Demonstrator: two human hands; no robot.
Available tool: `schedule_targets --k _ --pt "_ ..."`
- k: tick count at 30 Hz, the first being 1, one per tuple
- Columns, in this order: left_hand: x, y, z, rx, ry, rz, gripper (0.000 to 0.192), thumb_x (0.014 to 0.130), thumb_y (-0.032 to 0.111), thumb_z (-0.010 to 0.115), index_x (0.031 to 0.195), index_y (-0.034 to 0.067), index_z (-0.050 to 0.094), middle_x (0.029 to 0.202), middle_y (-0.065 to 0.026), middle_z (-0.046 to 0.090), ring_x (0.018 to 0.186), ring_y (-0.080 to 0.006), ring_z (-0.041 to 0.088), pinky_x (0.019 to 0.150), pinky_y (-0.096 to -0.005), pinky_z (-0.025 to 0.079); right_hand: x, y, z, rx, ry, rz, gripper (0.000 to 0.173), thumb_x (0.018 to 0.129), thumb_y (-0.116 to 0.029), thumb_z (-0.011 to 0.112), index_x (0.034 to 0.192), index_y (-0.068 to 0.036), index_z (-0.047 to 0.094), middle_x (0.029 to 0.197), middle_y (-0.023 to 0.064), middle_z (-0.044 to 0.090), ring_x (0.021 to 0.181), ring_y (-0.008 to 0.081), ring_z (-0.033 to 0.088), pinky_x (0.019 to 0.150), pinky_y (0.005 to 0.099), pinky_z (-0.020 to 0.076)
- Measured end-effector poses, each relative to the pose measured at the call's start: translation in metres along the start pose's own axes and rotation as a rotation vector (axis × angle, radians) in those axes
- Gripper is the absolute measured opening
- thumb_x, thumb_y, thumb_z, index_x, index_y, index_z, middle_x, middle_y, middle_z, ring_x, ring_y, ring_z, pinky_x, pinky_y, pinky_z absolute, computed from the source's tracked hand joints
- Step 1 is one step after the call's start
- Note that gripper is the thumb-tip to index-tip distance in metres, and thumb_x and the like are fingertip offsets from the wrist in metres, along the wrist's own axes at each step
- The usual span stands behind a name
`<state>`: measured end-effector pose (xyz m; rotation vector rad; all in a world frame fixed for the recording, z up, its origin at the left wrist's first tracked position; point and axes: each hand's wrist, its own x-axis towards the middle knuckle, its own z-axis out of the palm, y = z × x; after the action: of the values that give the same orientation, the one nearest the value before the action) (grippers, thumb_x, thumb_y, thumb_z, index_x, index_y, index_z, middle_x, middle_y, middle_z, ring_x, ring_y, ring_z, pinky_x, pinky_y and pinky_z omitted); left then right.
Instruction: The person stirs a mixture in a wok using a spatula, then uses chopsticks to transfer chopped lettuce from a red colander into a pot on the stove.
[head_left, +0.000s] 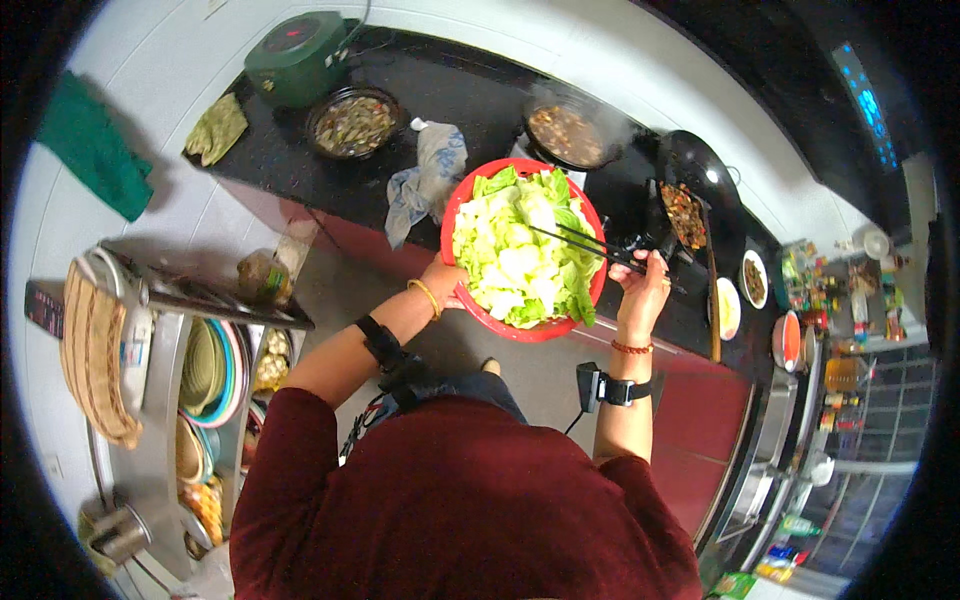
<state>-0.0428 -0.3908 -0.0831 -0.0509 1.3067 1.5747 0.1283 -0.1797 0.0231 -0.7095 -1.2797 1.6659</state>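
My left hand (444, 283) grips the rim of a red plastic basin (480, 306), which is held up in front of the black counter. Torn pale-green lettuce leaves (517, 251) fill the basin. A pair of black chopsticks (577, 238) lies in the fingers of my right hand (641, 289), with the tips against the leaves. Beyond the basin, a steaming pan of brown food in liquid (566, 133) sits on a stove. To the right, a black wok (694, 176) holds chopped cooked food (682, 216).
A dark bowl of food (354, 124), a green rice cooker (296, 60) and a crumpled cloth (429, 176) stand on the counter. White dishes (726, 309) and a long wooden stick (712, 300) are at the right. A metal shelf (154, 375) with stacked basins (214, 367) flanks my left side.
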Motion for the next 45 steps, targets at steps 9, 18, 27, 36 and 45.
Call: schedule_targets --k 9,18,27,36,45 --pt "0.026 0.029 -0.020 0.065 0.004 -0.199 0.049 0.072 0.008 0.054 0.121 0.011 0.046 0.106 -0.0120 0.060 0.091 -0.0290 0.062 0.077 -0.0499 0.052 0.030 -0.030 0.021 0.130 0.109 -0.140 0.028 0.092 -0.028 0.046 0.090 -0.001 0.051 0.076 0.0096 0.056 0.053 0.0229 0.060 0.050 0.0312 0.0527" --pt "0.031 0.011 -0.026 0.016 -0.006 -0.210 0.051 0.072 0.006 0.054 0.122 0.012 0.045 0.111 -0.0111 0.059 0.096 -0.0289 0.061 0.083 -0.0515 0.048 0.133 -0.008 0.056 -0.002 0.035 -0.287 0.025 0.092 -0.023 0.047 0.090 0.002 0.051 0.081 0.0102 0.057 0.054 0.0208 0.061 0.051 0.0310 0.0537" --pt "0.021 0.010 -0.018 0.006 -0.002 -0.169 0.055 0.073 0.003 0.052 0.126 0.015 0.042 0.111 -0.0122 0.058 0.094 -0.0290 0.062 0.077 -0.0505 0.051 0.093 0.000 0.057 -0.169 -0.251 -0.261 0.025 0.093 -0.024 0.048 0.090 -0.001 0.053 0.082 0.0069 0.057 0.056 0.0161 0.060 0.049 0.0253 0.0501" --pt "-0.003 0.025 0.003 0.028 -0.095 0.041 0.059 0.073 0.001 0.050 0.129 0.017 0.038 0.111 -0.0115 0.058 0.091 -0.0283 0.063 0.072 -0.0501 0.054 0.004 0.036 0.106 -0.467 -0.603 -0.225 0.019 0.090 -0.017 0.054 0.085 0.002 0.058 0.081 0.0053 0.057 0.060 0.0129 0.059 0.053 0.0232 0.0489" --pt "0.003 0.030 -0.003 0.071 -0.045 0.000 0.064 0.072 0.000 0.049 0.131 0.019 0.035 0.113 -0.0114 0.057 0.091 -0.0284 0.063 0.072 -0.0504 0.053 -0.006 0.012 0.077 -0.399 -0.532 -0.191 0.024 0.093 -0.015 0.047 0.081 0.002 0.057 0.075 0.0061 0.056 0.060 0.0137 0.059 0.054 0.0251 0.0486"
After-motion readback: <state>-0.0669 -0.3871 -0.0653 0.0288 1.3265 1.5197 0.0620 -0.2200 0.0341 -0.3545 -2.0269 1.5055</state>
